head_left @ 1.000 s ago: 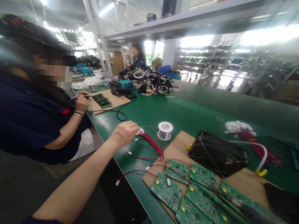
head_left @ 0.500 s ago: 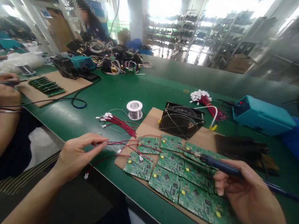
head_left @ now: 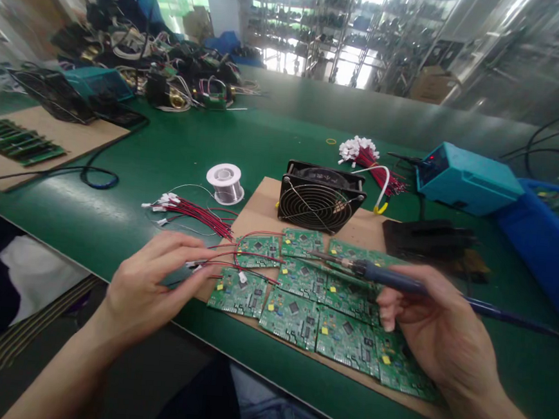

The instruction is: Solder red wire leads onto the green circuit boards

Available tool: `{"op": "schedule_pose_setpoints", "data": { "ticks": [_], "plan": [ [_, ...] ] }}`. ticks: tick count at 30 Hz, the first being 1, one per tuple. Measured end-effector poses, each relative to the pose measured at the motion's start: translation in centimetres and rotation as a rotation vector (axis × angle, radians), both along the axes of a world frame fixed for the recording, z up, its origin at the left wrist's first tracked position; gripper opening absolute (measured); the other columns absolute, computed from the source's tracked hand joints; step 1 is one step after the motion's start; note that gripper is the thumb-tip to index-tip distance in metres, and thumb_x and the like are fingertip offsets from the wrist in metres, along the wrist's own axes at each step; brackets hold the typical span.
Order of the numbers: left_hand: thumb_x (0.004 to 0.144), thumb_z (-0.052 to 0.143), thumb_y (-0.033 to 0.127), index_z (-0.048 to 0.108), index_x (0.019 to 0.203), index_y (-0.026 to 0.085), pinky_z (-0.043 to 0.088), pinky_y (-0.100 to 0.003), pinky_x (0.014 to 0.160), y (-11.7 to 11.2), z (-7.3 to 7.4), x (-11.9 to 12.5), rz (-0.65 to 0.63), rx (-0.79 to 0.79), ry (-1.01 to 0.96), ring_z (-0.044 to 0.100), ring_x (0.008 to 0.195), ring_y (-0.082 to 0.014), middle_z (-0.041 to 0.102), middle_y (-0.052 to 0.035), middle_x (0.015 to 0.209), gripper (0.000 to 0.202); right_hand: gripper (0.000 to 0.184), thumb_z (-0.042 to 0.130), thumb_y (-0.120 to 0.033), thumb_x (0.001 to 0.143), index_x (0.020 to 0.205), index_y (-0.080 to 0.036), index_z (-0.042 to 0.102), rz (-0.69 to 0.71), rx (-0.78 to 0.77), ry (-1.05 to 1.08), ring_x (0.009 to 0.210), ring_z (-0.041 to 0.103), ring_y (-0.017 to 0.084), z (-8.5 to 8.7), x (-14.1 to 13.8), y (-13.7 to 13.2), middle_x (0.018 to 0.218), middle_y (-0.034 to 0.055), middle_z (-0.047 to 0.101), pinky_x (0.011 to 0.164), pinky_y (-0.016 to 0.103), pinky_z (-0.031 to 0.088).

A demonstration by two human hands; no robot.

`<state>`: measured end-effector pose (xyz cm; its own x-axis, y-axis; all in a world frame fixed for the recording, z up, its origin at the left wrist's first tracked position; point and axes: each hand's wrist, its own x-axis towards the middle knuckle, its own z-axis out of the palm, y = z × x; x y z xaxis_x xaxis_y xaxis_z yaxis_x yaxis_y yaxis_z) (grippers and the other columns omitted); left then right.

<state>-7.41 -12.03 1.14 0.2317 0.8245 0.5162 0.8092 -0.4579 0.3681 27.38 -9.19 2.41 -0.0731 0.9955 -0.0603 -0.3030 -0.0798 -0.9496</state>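
Note:
My right hand [head_left: 437,325] grips a soldering iron [head_left: 395,278] by its blue handle, its metal tip pointing left over the green circuit boards [head_left: 293,317]. At the left boards, my left hand [head_left: 158,277] has its thumb and forefinger parted around red-and-black wires [head_left: 256,255]. A small white connector [head_left: 195,265] shows between those fingers; contact with it is hard to make out. Another white connector [head_left: 242,276] lies on the near-left board. The boards lie side by side in rows on a brown cardboard sheet [head_left: 255,201].
A black fan [head_left: 321,200] stands behind the boards. Left of it are a solder spool [head_left: 226,184] and a wire bundle [head_left: 196,214]. Another wire bundle [head_left: 373,162], a teal soldering station [head_left: 468,179], a black stand [head_left: 426,247] and a blue bin [head_left: 543,237] sit right.
The view has shifted, so the table things sit further left and higher. My left hand has moved right towards the boards, its pinch on a wire loosened. My right hand still holds the iron.

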Motion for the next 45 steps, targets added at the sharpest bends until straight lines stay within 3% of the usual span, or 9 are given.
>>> {"op": "schedule_pose_setpoints", "data": {
  "ticks": [4,9,13,17,32,37,41,45],
  "plan": [
    [0.091,0.056,0.018,0.069,0.098,0.019,0.052,-0.037,0.079,1.1,0.1,4.5,-0.184,-0.048,0.093,0.059,0.087,-0.0205,0.067,-0.0062,0.092,0.014,0.026,0.073,-0.043,0.080,0.084,-0.018,0.072,0.013,0.005,-0.003,0.047,0.064,0.016,0.0,0.0,0.0,0.061,0.0064,0.072,0.040,0.022,0.053],
    [0.092,0.056,0.021,0.070,0.090,0.019,0.049,-0.041,0.078,2.7,-0.9,6.7,-0.218,-0.200,0.262,0.053,0.083,-0.0224,0.062,-0.0052,0.083,0.014,0.026,0.071,-0.044,0.081,0.086,-0.019,0.072,-0.005,-0.002,-0.012,0.048,0.065,0.017,0.0,0.1,-0.1,0.062,0.0061,0.072,0.040,0.023,0.053],
    [0.096,0.050,0.021,0.066,0.082,0.017,0.050,-0.039,0.077,3.0,-0.6,6.4,-0.256,-0.115,0.260,0.054,0.083,-0.0218,0.063,-0.0059,0.082,0.022,0.026,0.074,-0.043,0.079,0.085,-0.018,0.072,0.002,-0.009,0.001,0.047,0.064,0.017,0.1,0.2,-0.1,0.062,0.0061,0.072,0.039,0.024,0.053],
    [0.096,0.046,0.014,0.064,0.088,0.017,0.053,-0.033,0.080,2.2,0.4,5.8,-0.206,0.031,0.123,0.063,0.086,-0.0173,0.067,-0.0054,0.089,0.020,0.025,0.073,-0.043,0.080,0.085,-0.018,0.072,-0.010,-0.018,0.003,0.047,0.064,0.017,0.1,0.2,-0.2,0.062,0.0060,0.072,0.040,0.024,0.053],
    [0.098,0.044,0.019,0.061,0.088,0.018,0.051,-0.025,0.072,-0.3,0.0,5.7,-0.109,-0.202,-0.002,0.065,0.076,-0.0141,0.069,-0.0011,0.082,0.020,0.025,0.075,-0.043,0.078,0.082,-0.019,0.073,0.042,-0.013,0.016,0.046,0.065,0.018,0.2,-0.3,-0.6,0.061,0.0065,0.072,0.039,0.024,0.054],
    [0.098,0.044,0.017,0.061,0.088,0.017,0.051,-0.025,0.072,-0.4,-0.1,5.8,-0.123,-0.148,0.023,0.066,0.076,-0.0147,0.069,-0.0025,0.081,0.020,0.024,0.074,-0.042,0.079,0.085,-0.019,0.074,0.063,-0.015,0.017,0.047,0.065,0.018,0.3,-0.4,-0.8,0.063,0.0071,0.073,0.040,0.024,0.054],
    [0.096,0.045,0.012,0.060,0.102,0.013,0.051,-0.024,0.082,-0.5,-0.3,6.0,-0.113,-0.036,0.020,0.067,0.087,-0.0151,0.071,-0.0058,0.091,0.016,0.024,0.075,-0.042,0.078,0.083,-0.019,0.074,0.064,-0.008,0.027,0.046,0.065,0.017,0.3,-0.5,-0.8,0.062,0.0068,0.072,0.040,0.023,0.054],
    [0.093,0.044,0.006,0.061,0.093,0.015,0.051,-0.024,0.080,-0.7,-0.6,5.9,-0.149,-0.026,0.022,0.066,0.082,-0.0139,0.069,-0.0038,0.085,0.019,0.023,0.075,-0.041,0.079,0.082,-0.019,0.073,0.062,0.000,0.025,0.046,0.065,0.017,0.4,-0.4,-0.8,0.061,0.0067,0.072,0.040,0.023,0.054]
  ]
}}
